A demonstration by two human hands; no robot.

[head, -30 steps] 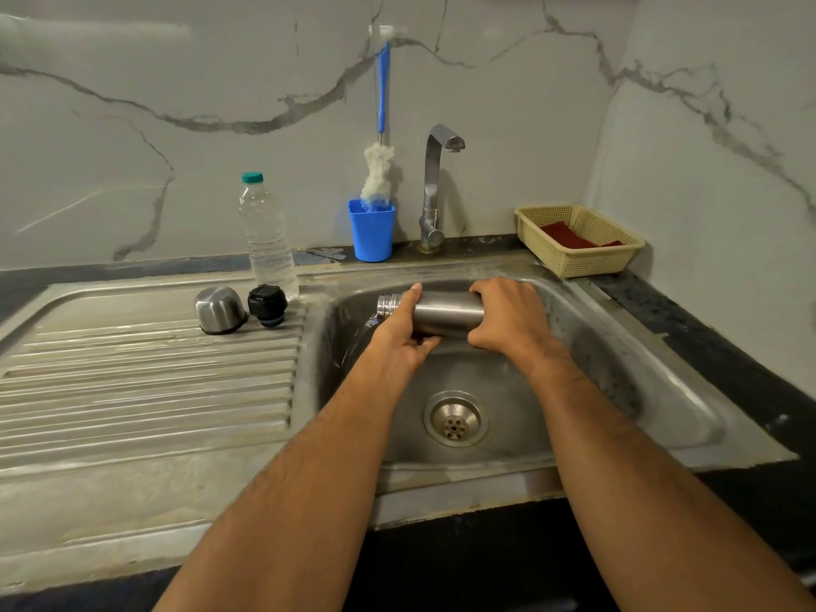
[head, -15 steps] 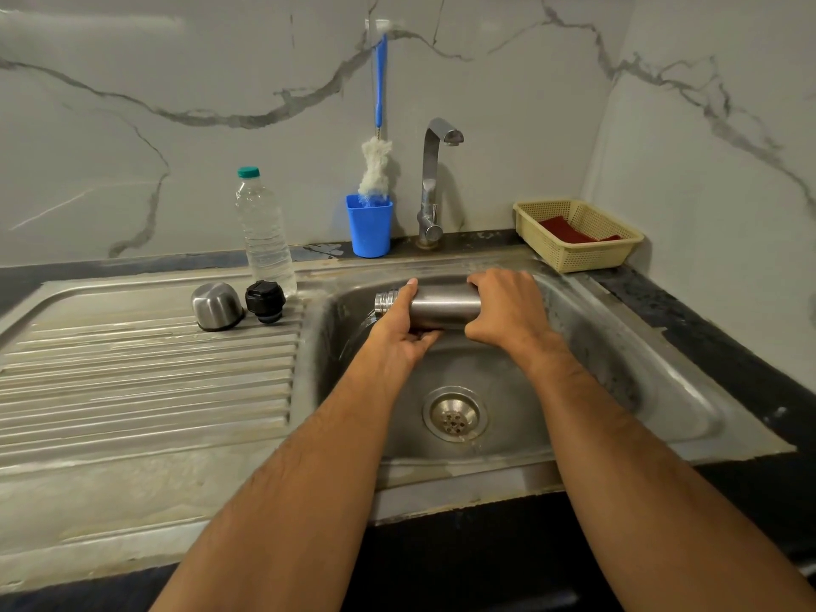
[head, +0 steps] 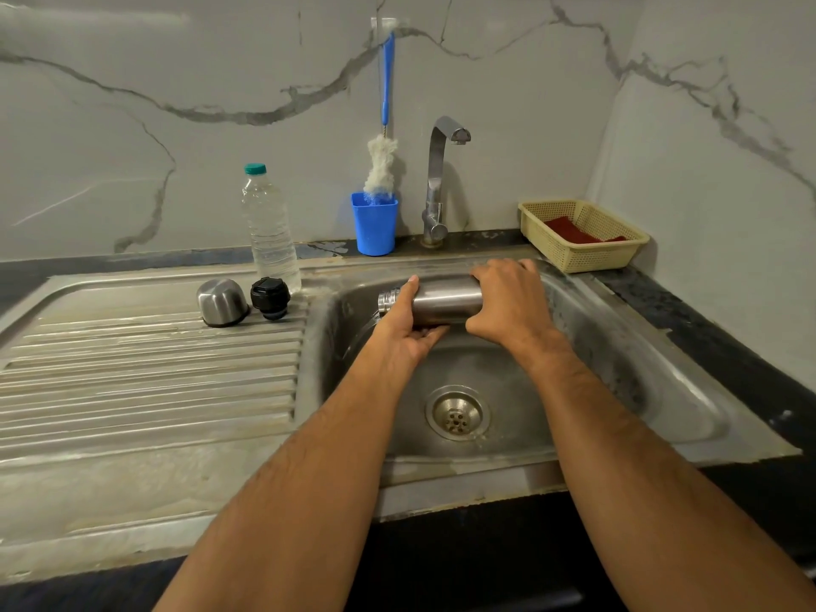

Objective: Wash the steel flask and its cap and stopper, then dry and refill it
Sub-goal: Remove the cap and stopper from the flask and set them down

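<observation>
Marble-veined wall behind a steel sink (head: 689,390) with a ribbed drainboard. Head view: the steel flask (head: 446,300) lies horizontal over the basin, its threaded mouth pointing left. The left hand (head: 408,335) cradles it from below near the neck, thumb laid along the front; the right hand (head: 508,304) wraps over the base end, fingers curled around it. Both forearms reach forward from the lower edge. On the drainboard, the steel cap (head: 221,301) and black stopper (head: 270,297) stand just beside each other.
</observation>
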